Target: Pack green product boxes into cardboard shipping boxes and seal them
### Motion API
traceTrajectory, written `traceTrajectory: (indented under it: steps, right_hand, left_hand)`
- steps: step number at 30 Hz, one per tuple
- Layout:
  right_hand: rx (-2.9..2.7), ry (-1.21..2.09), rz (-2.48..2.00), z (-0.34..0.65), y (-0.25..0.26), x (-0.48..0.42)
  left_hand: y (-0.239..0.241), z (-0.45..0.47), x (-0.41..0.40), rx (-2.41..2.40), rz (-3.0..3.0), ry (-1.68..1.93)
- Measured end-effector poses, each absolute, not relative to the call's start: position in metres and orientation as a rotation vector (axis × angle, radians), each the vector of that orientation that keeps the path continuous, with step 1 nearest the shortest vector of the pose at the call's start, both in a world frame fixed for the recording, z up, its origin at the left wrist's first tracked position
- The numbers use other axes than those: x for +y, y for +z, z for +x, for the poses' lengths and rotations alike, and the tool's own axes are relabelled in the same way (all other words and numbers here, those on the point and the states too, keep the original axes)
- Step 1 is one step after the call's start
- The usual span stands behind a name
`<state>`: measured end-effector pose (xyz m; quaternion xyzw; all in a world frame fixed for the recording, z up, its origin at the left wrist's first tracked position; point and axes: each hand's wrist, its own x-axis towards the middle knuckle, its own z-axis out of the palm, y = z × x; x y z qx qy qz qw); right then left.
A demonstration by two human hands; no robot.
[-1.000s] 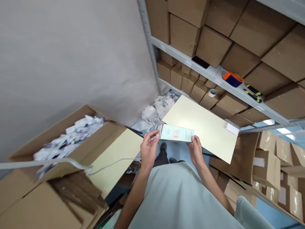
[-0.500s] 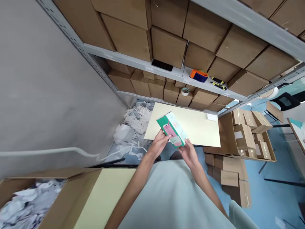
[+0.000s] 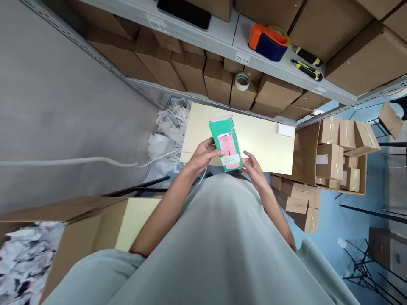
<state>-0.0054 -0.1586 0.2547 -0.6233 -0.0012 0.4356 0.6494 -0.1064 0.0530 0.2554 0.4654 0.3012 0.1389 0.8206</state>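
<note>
A small green box with a pink product picture on its face is held upright in front of my chest. My left hand grips its left edge, fingers curled round it. At the box's lower right corner my right hand touches it with bent fingers. Behind the box lies a pale yellow board with a small white block on it.
A grey metal shelf carries a black phone, an orange and blue tape dispenser, two yellow-black knives and a tape roll. Brown cartons stand right; shredded paper lies left.
The box has turned from lying flat with its pale side up to standing upright with its green face toward me. The view has swung right and closer to the shelf.
</note>
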Motion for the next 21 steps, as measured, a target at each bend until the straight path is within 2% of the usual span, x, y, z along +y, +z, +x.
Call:
traceTrajectory:
  steps: [11,21]
  right_hand:
    - [-0.158,1.349,-1.29,0.069,0.228,-0.162]
    - [-0.042,1.295,-1.306,0.05,0.223,-0.156]
  left_hand:
    - [0.234,-0.07,0.036,0.904,1.044,0.242]
    - [0.213,-0.091,0.018,0.789,0.826,0.136]
